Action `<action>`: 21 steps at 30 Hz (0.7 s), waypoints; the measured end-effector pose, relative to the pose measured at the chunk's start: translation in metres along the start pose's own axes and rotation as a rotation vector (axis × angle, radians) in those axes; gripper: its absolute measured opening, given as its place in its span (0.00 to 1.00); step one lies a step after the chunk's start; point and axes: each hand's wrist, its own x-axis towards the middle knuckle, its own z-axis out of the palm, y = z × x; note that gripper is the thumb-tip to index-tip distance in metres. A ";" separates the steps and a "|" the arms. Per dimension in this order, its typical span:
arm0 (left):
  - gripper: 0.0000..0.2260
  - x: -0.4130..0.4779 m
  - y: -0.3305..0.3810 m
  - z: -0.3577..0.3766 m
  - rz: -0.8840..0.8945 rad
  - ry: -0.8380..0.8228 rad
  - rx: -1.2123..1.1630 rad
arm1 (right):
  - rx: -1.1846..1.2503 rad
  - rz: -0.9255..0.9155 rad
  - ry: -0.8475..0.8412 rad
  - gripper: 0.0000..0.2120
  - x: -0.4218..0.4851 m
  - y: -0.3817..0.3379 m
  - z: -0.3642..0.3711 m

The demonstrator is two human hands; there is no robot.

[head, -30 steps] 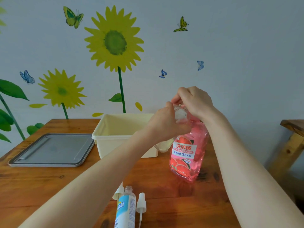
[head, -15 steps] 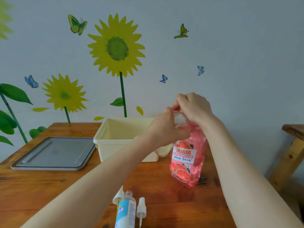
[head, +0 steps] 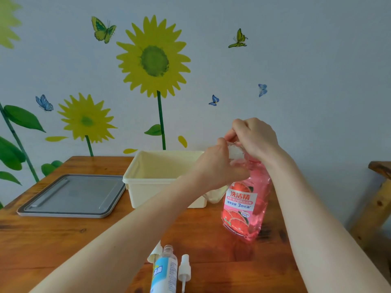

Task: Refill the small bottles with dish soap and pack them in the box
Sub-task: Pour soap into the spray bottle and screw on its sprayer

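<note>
A large pink dish soap bottle [head: 243, 208] stands on the wooden table [head: 63, 240], right of a cream plastic box [head: 148, 187]. My left hand [head: 218, 168] grips the bottle's neck and shoulder. My right hand [head: 256, 138] is curled over its clear cap [head: 236, 152] from above. A small clear bottle [head: 166, 269] with a blue-white label lies uncapped at the near edge. Its white spray head [head: 184, 271] lies just to its right. The inside of the box, as far as it shows, holds nothing.
A grey tray [head: 72, 195] lies left of the box. A pale translucent item [head: 214, 195] sits between box and soap bottle, partly behind my left forearm. A white cap piece [head: 155, 253] lies by the small bottle. A wooden bench [head: 380, 187] stands at the right.
The view has shifted a little, so the scene sits lower in the frame. Both hands stay on the soap bottle, and the right hand has lifted slightly at the cap.
</note>
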 end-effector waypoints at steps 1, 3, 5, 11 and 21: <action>0.22 0.000 0.000 0.000 0.001 0.001 0.000 | -0.011 -0.001 -0.008 0.23 0.000 0.000 0.000; 0.22 0.000 0.002 -0.002 -0.001 -0.008 0.018 | -0.039 0.001 -0.027 0.19 0.001 0.000 -0.001; 0.23 0.000 0.004 -0.006 -0.002 -0.010 0.035 | -0.070 0.000 -0.052 0.17 0.003 -0.002 -0.004; 0.24 0.003 0.005 -0.007 0.015 0.037 0.014 | 0.000 0.012 -0.044 0.18 0.008 -0.001 -0.007; 0.24 0.001 0.010 -0.016 0.003 0.005 0.080 | -0.048 -0.011 -0.087 0.18 0.008 -0.008 -0.011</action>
